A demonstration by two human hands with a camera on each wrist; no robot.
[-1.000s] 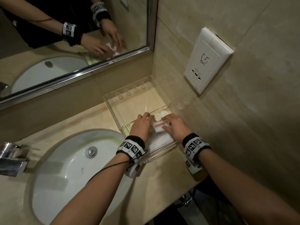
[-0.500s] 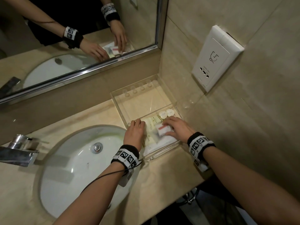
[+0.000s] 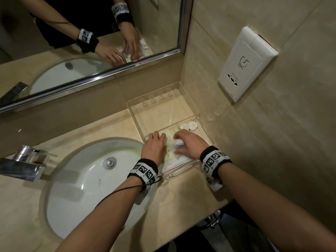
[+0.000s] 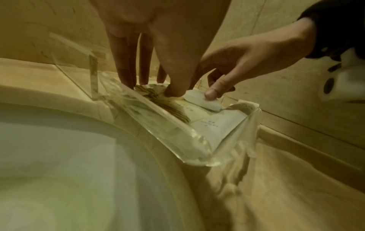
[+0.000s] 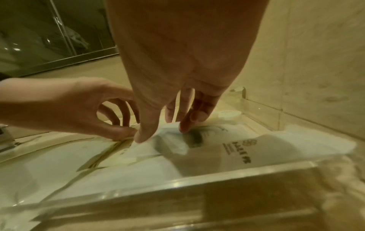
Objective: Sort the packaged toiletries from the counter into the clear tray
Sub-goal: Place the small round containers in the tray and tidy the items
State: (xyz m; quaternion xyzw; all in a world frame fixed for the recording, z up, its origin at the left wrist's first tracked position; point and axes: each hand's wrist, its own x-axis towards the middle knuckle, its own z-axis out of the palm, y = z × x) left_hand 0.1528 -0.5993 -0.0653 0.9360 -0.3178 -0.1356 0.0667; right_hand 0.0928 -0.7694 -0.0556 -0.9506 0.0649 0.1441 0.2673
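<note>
Our right hand (image 3: pixel 189 142) pinches a small white packet (image 4: pixel 201 100) between thumb and fingers, low inside the clear acrylic tray (image 3: pixel 183 167). Our left hand (image 3: pixel 154 145) presses straight fingers on the flat pale sachets (image 5: pixel 227 150) lying there, beside two round white caps (image 3: pixel 188 126).

Both arms reach forward; left hand (image 3: pixel 153 148) fingers extended downward, right hand (image 3: pixel 189 144) fingers curled, pinching.

Bare forearms, black wristbands (image 3: pixel 215 157) with white square-code tags, thin dark cable (image 3: pixel 116 192) along left forearm
</note>
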